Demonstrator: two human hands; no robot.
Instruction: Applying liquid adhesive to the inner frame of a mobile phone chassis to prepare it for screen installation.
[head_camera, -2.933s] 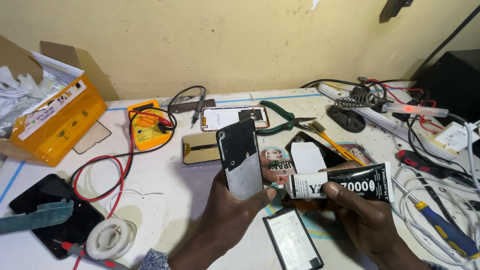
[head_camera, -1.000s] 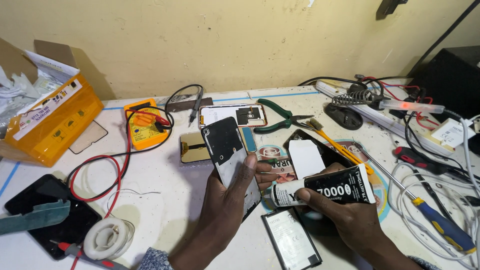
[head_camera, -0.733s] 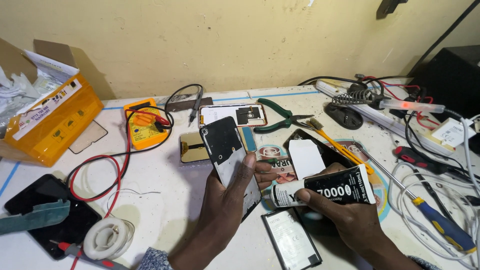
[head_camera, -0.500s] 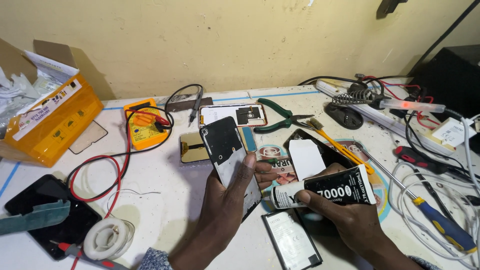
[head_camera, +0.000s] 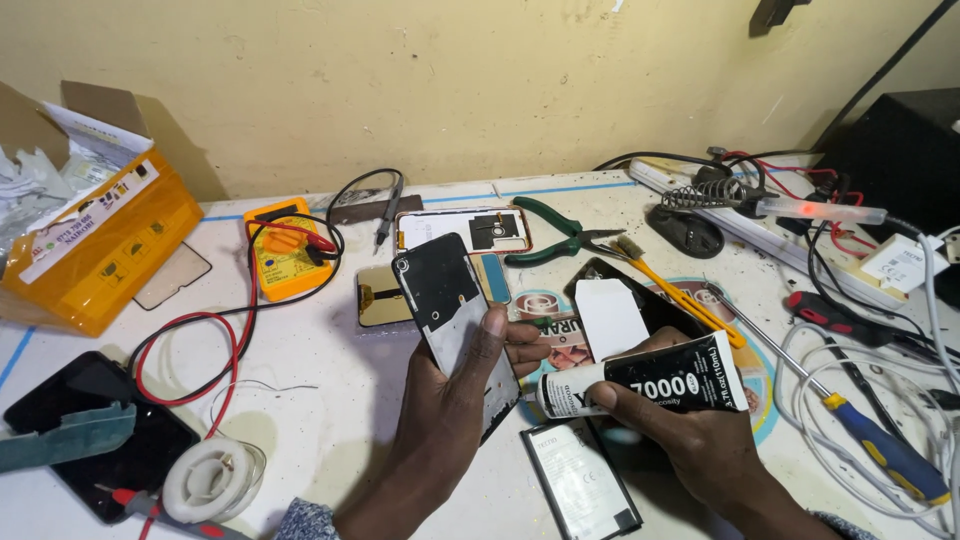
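Note:
My left hand (head_camera: 450, 400) grips a phone back panel (head_camera: 445, 300), black at the top and grey lower down, tilted up above the white table (head_camera: 330, 400). My right hand (head_camera: 690, 435) holds a black glue tube (head_camera: 650, 380) with a white neck, its nozzle pointing left at the panel's lower right edge. A phone battery (head_camera: 580, 480) lies flat on the table just below and between both hands.
A yellow multimeter (head_camera: 280, 250) with red and black leads, green pliers (head_camera: 560, 235), an open phone frame (head_camera: 465, 228), a yellow-handled brush (head_camera: 670, 285), a blue-and-yellow screwdriver (head_camera: 880, 450), a soldering iron stand (head_camera: 700, 200), a tape roll (head_camera: 205, 480) and an orange box (head_camera: 95, 240) crowd the table.
The glue tube has come back near level with its nozzle at the panel's edge, after tilting upward. The left hand keeps the panel almost still.

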